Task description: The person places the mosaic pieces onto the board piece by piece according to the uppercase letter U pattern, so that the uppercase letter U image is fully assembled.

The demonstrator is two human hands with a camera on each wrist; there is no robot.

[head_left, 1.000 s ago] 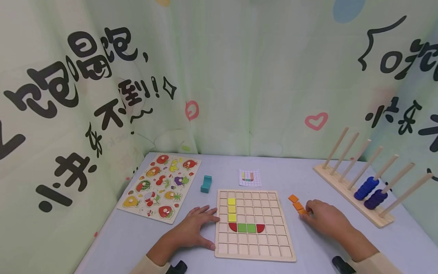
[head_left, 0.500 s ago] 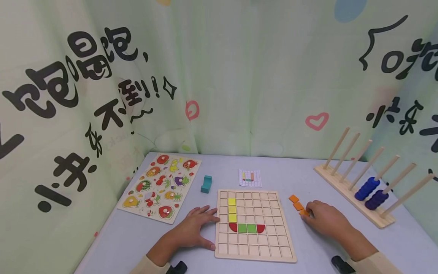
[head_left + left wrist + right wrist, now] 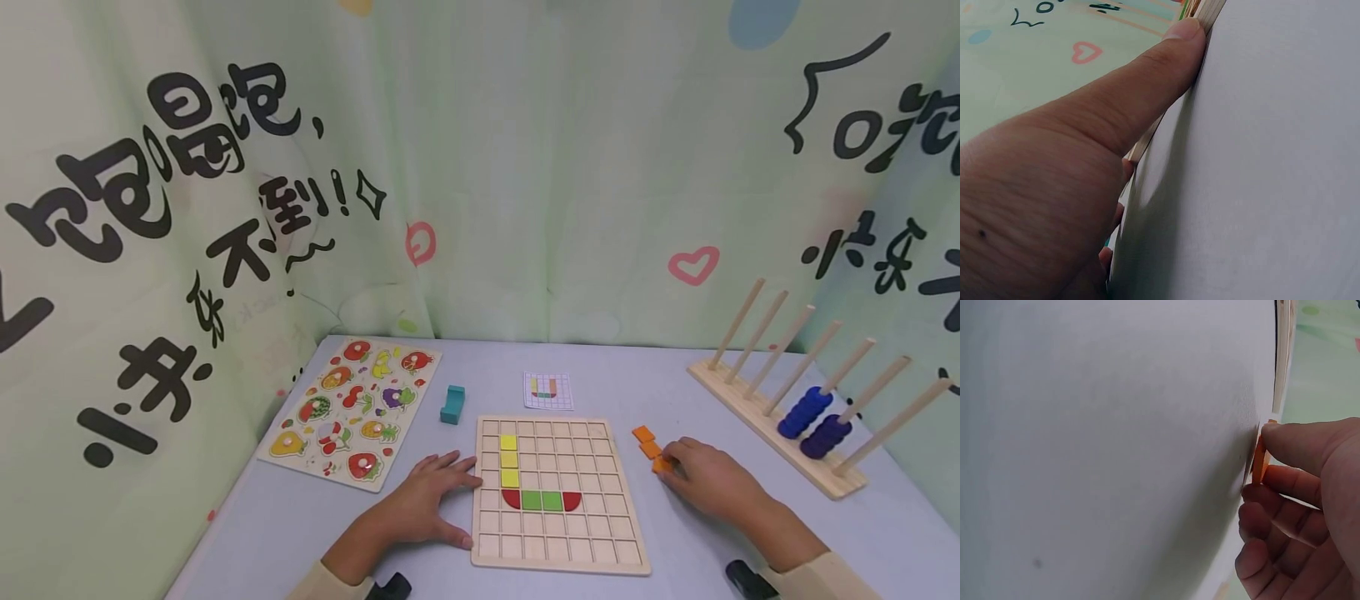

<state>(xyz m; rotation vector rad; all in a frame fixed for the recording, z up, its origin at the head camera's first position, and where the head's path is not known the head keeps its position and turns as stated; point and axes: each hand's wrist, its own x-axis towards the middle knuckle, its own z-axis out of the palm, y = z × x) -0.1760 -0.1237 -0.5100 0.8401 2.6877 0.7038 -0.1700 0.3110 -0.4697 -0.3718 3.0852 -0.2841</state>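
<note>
My left hand [image 3: 425, 500] lies at the left edge of a wooden grid board [image 3: 555, 550], fingers spread, its thumb [image 3: 1166, 53] touching the board's side. Set in the grid are a column of yellow squares [image 3: 508, 459], two green squares [image 3: 542, 500] below, and a red quarter-round piece [image 3: 511, 498] at either end of the green. To the right of the board, my right hand [image 3: 708, 475] pinches an orange square tile [image 3: 1260, 459] between thumb and fingers, low over the table. Two more orange tiles [image 3: 643, 434] lie in a slanting row just beyond it.
A small pattern card [image 3: 547, 390] lies behind the board, with a teal block [image 3: 452, 404] to its left. A fruit puzzle board [image 3: 360, 408] occupies the back left. At right stands a wooden peg rack [image 3: 780, 429] with blue and purple beads. A printed curtain [image 3: 555, 208] hangs behind.
My right hand has shifted slightly left, and more of the orange tile at its fingertips shows beside the other two. My left hand stays at the board's edge.
</note>
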